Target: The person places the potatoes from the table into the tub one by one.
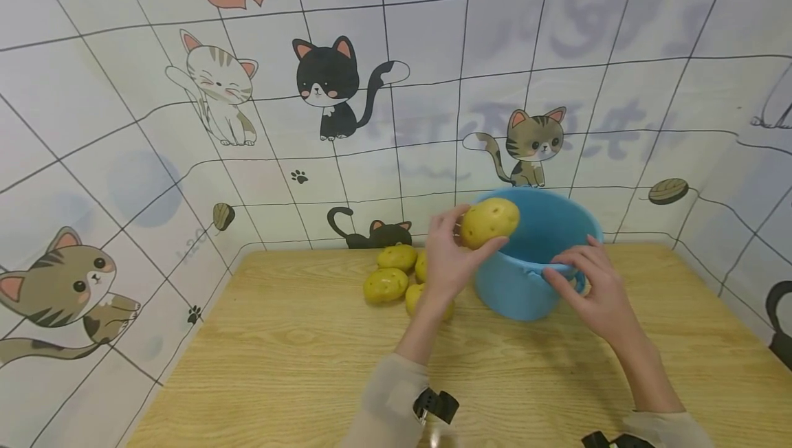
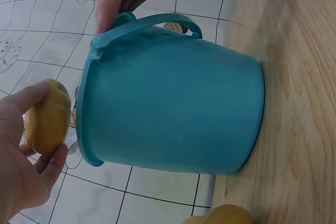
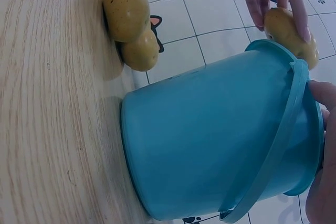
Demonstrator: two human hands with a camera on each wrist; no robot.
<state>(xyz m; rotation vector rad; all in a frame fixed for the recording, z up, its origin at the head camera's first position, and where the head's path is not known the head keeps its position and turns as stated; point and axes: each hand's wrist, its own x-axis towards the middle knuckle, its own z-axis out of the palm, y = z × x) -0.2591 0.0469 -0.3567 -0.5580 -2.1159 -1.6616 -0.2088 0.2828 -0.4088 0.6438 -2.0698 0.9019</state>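
My left hand (image 1: 449, 253) grips a yellow potato (image 1: 491, 222) above the left rim of a blue bucket (image 1: 518, 290). In the left wrist view the thumb and fingers of that hand pinch the potato (image 2: 48, 120) just outside the bucket's mouth. My right hand (image 1: 594, 288) pinches the bucket's near right rim. The bucket (image 3: 210, 135) stands upright on the table, its handle (image 3: 281, 145) folded down along the side. Whatever lies at the bottom of the bucket is hidden from the head view.
Several potatoes (image 1: 386, 286) lie in a group on the wooden table (image 1: 297, 359), left of the bucket, partly behind my left forearm. Close behind stands a tiled wall (image 1: 427, 125) with cat pictures. Dark straps (image 1: 436, 405) sit on both wrists.
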